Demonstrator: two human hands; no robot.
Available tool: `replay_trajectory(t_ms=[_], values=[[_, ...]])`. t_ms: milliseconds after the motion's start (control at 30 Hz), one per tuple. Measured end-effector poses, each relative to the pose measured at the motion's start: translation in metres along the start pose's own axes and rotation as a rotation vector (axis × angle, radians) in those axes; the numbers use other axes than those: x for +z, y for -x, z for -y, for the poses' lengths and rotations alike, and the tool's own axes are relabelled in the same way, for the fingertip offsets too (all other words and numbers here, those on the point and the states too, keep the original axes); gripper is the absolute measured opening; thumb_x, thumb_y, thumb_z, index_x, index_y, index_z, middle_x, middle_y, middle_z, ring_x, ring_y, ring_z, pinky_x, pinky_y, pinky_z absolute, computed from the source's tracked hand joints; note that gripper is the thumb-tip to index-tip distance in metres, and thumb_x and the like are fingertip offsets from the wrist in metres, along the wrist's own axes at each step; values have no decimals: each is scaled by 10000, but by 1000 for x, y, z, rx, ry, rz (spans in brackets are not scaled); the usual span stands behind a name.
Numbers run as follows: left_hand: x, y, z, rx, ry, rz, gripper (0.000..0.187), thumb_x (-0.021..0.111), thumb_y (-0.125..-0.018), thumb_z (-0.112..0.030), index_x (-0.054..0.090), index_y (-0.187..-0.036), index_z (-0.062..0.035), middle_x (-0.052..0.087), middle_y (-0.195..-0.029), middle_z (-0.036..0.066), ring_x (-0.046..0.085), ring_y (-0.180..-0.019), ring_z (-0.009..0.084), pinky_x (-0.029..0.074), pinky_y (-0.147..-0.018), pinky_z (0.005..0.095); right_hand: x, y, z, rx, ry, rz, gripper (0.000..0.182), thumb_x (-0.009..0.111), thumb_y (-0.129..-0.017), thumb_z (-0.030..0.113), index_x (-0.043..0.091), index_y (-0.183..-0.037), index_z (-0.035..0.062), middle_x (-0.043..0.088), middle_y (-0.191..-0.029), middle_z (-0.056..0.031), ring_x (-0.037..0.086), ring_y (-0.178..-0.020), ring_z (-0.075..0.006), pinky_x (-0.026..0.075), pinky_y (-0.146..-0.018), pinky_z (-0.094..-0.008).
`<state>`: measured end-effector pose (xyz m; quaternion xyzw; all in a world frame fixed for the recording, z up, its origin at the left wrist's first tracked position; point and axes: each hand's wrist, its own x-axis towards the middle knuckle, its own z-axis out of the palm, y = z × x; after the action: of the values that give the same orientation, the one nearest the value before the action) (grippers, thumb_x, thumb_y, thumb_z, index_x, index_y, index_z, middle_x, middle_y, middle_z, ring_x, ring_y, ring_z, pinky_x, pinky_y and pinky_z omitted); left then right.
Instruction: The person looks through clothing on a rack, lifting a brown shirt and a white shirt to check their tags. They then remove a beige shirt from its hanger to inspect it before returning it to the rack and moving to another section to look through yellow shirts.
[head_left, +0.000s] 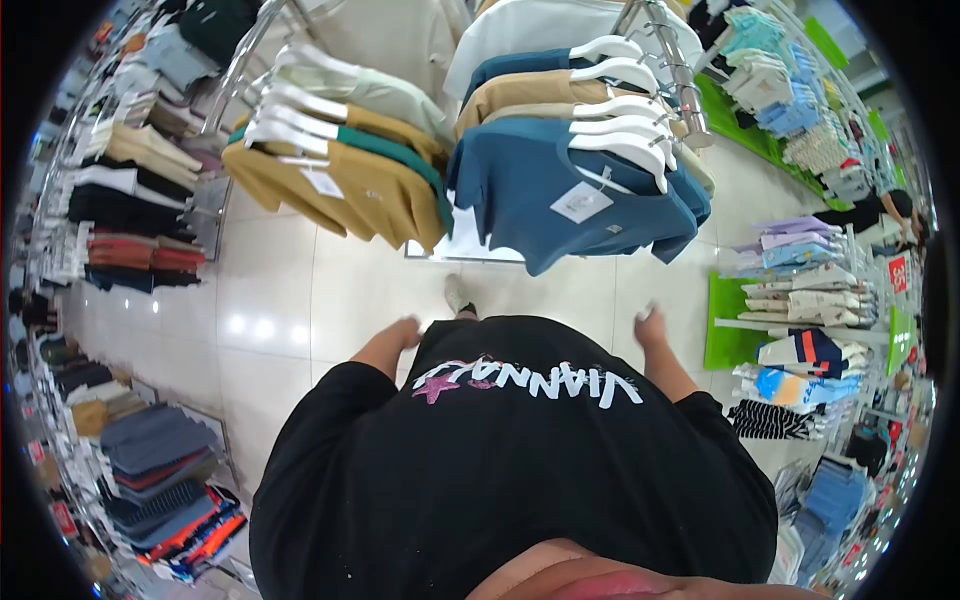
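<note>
My left hand (pixel 405 331) hangs beside my black T-shirt (pixel 500 450), with its small, blurred fingers loosely apart and no object visible in them. On the other side, my right hand (pixel 650 326) is held out over the floor, fingers a little apart and nothing seen in it. Ahead of both hands, and apart from them, a blue T-shirt (pixel 535 175) with a white tag (pixel 581 203) hangs at the front of a rack. Left of it is a mustard T-shirt (pixel 370 190) on a white hanger, with a green shirt (pixel 395 150) behind.
A metal rack arm (pixel 680 80) ends ahead on the right. Shelves with folded trousers (pixel 155 440) line the left. Children's clothes (pixel 810 300) hang by green panels (pixel 728 320) on the right, where another person (pixel 895 205) is. Tiled floor (pixel 265 290) lies between.
</note>
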<state>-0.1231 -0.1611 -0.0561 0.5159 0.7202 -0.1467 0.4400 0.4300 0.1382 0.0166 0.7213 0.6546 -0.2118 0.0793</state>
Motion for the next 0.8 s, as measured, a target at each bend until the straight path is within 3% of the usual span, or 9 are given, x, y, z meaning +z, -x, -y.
replay_trajectory(t_ms=[33, 100, 300, 400, 567, 633, 667, 733, 800], values=[[32, 29, 9, -25, -12, 75, 446, 663, -934, -363, 698, -1209, -13, 676, -1235, 247, 640, -1185, 406, 509, -1025, 467, 23, 16, -17, -22, 156, 263, 616, 653, -950, 334, 481, -1462, 38, 588, -1420, -188, 558, -1302, -362, 446, -1100, -469], [90, 83, 29, -6, -22, 224, 365, 665, -938, -343, 743, -1112, -33, 724, -1109, 232, 683, -1091, 396, 545, -942, 464, 38, 47, -40, -385, 373, 818, 383, 615, -955, 374, 748, -1177, 91, 738, -1183, -153, 656, -1199, -325, 527, -1000, -461], [222, 214, 67, -140, 176, 127, 358, 662, -940, -337, 740, -1110, -31, 725, -1102, 230, 684, -1082, 398, 545, -935, 464, 61, 114, 70, -611, 658, 798, 338, 616, -950, 330, 762, -1157, 107, 742, -1184, -139, 676, -1173, -314, 541, -971, -457], [248, 227, 66, -174, 259, 55, 355, 660, -942, -334, 738, -1108, -31, 726, -1098, 228, 685, -1077, 398, 545, -931, 464, 26, 96, 51, -704, 807, 738, 313, 616, -948, 305, 771, -1145, 117, 745, -1185, -131, 688, -1157, -307, 549, -953, -455], [242, 196, 88, -199, 409, -78, 348, 656, -945, -328, 735, -1105, -30, 728, -1091, 225, 686, -1068, 400, 546, -924, 464, 19, 82, 128, -794, 1124, 540, 292, 607, -938, 220, 773, -1163, 138, 739, -1226, -93, 699, -1157, -264, 561, -924, -443], [174, 121, 72, -208, 469, -130, 346, 655, -946, -326, 733, -1104, -29, 729, -1088, 224, 687, -1064, 400, 546, -922, 464, 23, 80, 175, -850, 1177, 474, 291, 597, -942, 201, 774, -1166, 145, 737, -1234, -89, 701, -1157, -261, 562, -922, -438], [222, 184, 108, -212, 497, -154, 345, 654, -946, -325, 733, -1104, -29, 729, -1087, 223, 687, -1063, 400, 546, -920, 464, 27, 82, 201, -897, 1215, 422, 294, 587, -947, 182, 775, -1170, 152, 735, -1242, -85, 702, -1156, -258, 563, -920, -433], [192, 140, 119, -221, 551, -189, 342, 653, -947, -323, 731, -1103, -29, 730, -1084, 222, 687, -1059, 401, 546, -918, 464, 45, 98, 256, -917, 1247, 413, 296, 585, -946, 173, 775, -1172, 152, 732, -1250, -85, 700, -1161, -261, 563, -921, -432], [251, 205, 181, -231, 597, -224, 340, 652, -948, -321, 730, -1102, -28, 731, -1081, 221, 688, -1055, 401, 546, -915, 464, 71, 121, 310, -935, 1270, 407, 298, 583, -945, 165, 774, -1174, 152, 729, -1257, -84, 698, -1166, -265, 564, -922, -432]])
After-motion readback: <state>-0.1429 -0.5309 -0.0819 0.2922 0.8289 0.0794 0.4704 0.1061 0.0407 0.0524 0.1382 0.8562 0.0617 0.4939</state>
